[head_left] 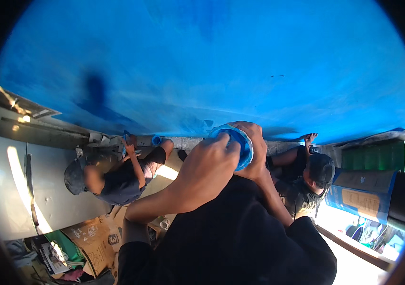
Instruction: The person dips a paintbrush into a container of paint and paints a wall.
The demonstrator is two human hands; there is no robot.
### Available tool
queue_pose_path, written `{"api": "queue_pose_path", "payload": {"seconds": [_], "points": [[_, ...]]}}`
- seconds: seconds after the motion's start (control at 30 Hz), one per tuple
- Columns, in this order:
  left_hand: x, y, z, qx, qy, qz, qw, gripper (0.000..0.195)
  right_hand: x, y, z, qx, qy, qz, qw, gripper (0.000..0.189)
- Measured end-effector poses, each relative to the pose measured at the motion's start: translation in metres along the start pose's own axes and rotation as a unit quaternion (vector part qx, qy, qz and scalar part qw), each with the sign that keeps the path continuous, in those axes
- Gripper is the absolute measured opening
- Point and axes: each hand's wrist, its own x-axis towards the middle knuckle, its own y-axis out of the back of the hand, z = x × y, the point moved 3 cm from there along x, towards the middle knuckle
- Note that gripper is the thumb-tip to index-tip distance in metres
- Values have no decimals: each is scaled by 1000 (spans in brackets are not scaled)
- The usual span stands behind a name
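Before me rises a wall painted blue (pixel 202 71), with uneven, darker patches. My right hand (pixel 255 149) grips the outer side of a round, paint-smeared container (pixel 245 162) with blue inside, held up near the wall's lower part. The fingers of my left hand (pixel 211 164) reach over its rim into the opening. Those fingertips are hidden, so whether they hold a tool cannot be seen. A small dark mark (pixel 208 123) shows on the wall just left of the container.
A person in a cap (pixel 122 185) crouches at left near another blue container (pixel 156 140). A second person (pixel 320 171) at right has a hand on the wall's lower edge. A metallic refrigerator (pixel 6 185), a cardboard box (pixel 92 238) and a green panel (pixel 373 156) stand around.
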Motion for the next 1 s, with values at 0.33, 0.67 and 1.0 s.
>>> {"api": "queue_pose_path", "payload": {"seconds": [0.33,0.67,1.0], "points": [[3,-3,15,33,13,-23,999,11,0,4,-9,-17,-7,-15,1000,61],[5,-20,12,-95,60,104,988,13,-6,18,-5,-56,-49,-90,993,66],[-1,-36,-7,-119,117,127,978,15,-2,16,12,9,-100,-75,992,65]]}}
